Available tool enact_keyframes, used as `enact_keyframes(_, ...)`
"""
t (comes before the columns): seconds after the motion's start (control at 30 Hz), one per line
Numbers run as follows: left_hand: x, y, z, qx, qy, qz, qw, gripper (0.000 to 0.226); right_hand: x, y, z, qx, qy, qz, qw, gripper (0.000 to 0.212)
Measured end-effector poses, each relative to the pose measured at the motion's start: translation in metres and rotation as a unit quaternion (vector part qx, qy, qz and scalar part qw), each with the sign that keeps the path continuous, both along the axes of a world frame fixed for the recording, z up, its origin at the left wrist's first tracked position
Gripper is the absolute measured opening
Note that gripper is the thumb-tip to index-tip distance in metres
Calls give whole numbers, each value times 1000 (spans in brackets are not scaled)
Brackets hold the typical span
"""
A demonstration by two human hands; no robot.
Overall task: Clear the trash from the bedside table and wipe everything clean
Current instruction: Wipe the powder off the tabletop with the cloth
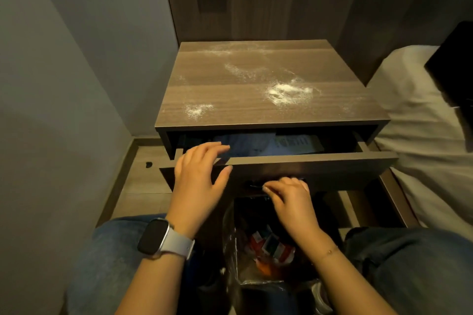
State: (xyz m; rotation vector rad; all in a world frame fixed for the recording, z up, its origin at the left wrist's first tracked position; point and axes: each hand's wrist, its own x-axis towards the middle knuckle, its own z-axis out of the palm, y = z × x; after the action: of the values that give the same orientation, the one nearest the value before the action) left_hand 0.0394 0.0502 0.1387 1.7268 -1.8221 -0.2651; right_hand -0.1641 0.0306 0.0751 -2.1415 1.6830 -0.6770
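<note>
While the drawer (307, 161) of the bedside table stands partly pulled out, the left hand (199, 179) reaches over the left end of its front panel, fingers straight and relaxed, holding nothing, the fingertips above the drawer's opening. The right hand (289, 199) lies lower, against the outer face of the drawer front, with its fingers curled at a dark handle (253, 184); whether this grip actually clasps the handle cannot be told. Inside the drawer a blue cloth-like thing (245, 146) and a printed paper (294, 143) show in the gap.

The surface (230, 100) carries white powder (286, 92): one thick patch toward the right front, a smaller patch near the left front corner, and thin streaks toward the back edge.

A trash bin (235, 243) lined with a clear bag stands on the floor just in front of the table, between the person's knees, below the right hand. Colourful wrappers (271, 245) lie in it. A smartwatch (158, 238) sits on the left wrist. A bed with a white pillow (409, 115) lies beside the table's right edge.
</note>
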Motion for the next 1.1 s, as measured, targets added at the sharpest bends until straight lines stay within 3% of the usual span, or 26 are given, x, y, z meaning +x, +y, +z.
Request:
enact_keyframes(0.07,1,5,-9,15,-22,-15,1000,26,-6,18,20,30,-14,15,999,18)
enact_keyframes(0.17,2,21,-17,9,-14,-21,1000,27,-15,30,70,56,-130,56,988,19)
enact_keyframes(0.23,0,31,-19,2,-3,-20,1000,30,-16,17,97,47,-160,83,982,18)
enact_keyframes(0.3,-4,42,-18,0,2,-14,1000,31,-11,-14,108,36,-71,118,990,21)
enact_keyframes(0.37,-6,51,-19,3,2,-14,1000,29,3,-51,102,49,92,182,978,32)
enact_keyframes(0.5,-7,64,-20,2,4,-16,1000,29,43,-97,65,27,358,341,869,49)
enact_keyframes(0.6,-7,68,-19,6,20,-21,1000,27,57,-105,42,69,432,340,833,52)
enact_keyframes(0.67,-3,73,-16,-4,31,-25,999,27,56,-107,39,65,397,337,851,39)
enact_keyframes(0.77,0,87,-9,-41,-2,-37,998,27,42,-103,67,75,292,306,903,35)
enact_keyframes(0.9,-12,104,-14,-15,8,-63,998,26,4,-69,137,124,36,223,966,28)
enact_keyframes(1.0,-25,102,-29,49,84,-59,993,28,-31,-32,171,128,-141,164,968,33)
enact_keyframes(1.1,-28,90,-38,50,125,-26,991,18,-60,1,176,89,-304,56,947,32)
